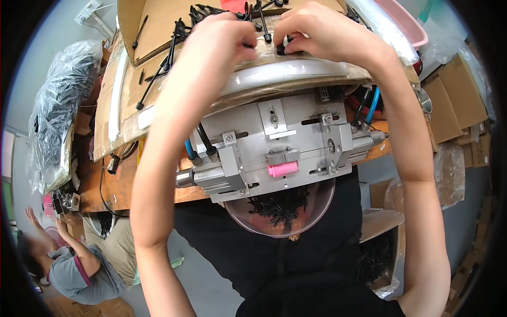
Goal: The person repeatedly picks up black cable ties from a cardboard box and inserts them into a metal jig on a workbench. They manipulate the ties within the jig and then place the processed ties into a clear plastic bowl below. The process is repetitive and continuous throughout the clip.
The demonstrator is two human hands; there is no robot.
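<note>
Both my hands reach up to the far side of the bench, over a cardboard tray [153, 31] strewn with several long black plastic pins [158, 74]. My left hand [224, 37] has its fingers curled on small black parts near the tray's front edge. My right hand [311, 31] pinches a small black piece [281, 50] between thumb and fingers. Below my hands sits a metal pneumatic fixture [280, 148] with a pink block [282, 169] at its front.
A clear bowl [280, 211] of black parts hangs under the fixture. A plastic bag of black parts [58, 116] lies at left, cardboard boxes [457, 100] at right, a pink tub [409, 24] at top right. Another person [79, 264] crouches at lower left.
</note>
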